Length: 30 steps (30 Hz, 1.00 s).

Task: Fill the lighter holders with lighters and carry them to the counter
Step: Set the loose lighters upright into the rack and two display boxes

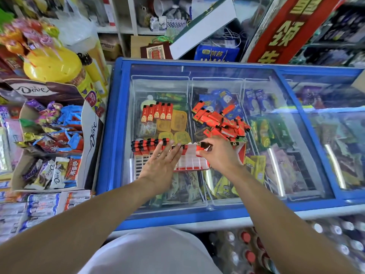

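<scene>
A white and red lighter holder [190, 162] with empty slots lies on the freezer's glass lid. My right hand [219, 155] pinches a red lighter [200, 148] over its far edge. With fingers straight, my left hand [162, 167] lies flat across the holder's left part and a second white holder [139, 165], whose far rows carry several red lighters [147, 146]. A loose pile of red lighters [221, 121] lies on the glass behind my right hand. A short row of lighters [157, 113] lies further back on the left.
The blue-framed chest freezer [112, 123] holds packaged ice creams under its glass. A Dove box of sweets [90, 135] stands at the left with a yellow lollipop stand [52, 63] behind it. Bottled drinks [296, 248] are stacked low at the right.
</scene>
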Tool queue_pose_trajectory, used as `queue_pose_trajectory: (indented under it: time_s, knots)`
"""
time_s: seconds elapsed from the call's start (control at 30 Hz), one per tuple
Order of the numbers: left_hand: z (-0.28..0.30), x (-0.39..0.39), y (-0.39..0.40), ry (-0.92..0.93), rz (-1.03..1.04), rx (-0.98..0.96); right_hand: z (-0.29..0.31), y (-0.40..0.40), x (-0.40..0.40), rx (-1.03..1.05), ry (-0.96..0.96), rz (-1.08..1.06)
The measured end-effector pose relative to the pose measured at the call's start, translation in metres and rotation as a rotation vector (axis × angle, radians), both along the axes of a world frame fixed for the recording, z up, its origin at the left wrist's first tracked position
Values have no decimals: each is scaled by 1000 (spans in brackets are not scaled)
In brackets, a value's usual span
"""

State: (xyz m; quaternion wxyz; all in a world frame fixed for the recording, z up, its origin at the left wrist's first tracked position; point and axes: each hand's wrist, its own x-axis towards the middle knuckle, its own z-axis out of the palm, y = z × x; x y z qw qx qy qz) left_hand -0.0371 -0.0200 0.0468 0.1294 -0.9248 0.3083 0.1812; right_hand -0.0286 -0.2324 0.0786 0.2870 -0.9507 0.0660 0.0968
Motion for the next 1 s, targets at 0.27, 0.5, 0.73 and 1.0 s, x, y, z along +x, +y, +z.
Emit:
queue_pose_trajectory:
  time_s: [0.27, 0.5, 0.73, 1.0]
  knots:
    - [1, -1, -5, 9, 16, -39, -3, -8, -10, -5, -6, 18]
    - [-7, -15, -17, 0, -91, -145, 10, -70, -26, -51, 38, -93]
    - [-27, -28, -26, 204, -124, -89, 13, -123, -24, -213, 56, -149]
    - [-20, -20, -31, 340, -71, -165, -11, -129, -18, -360, -70, -182]
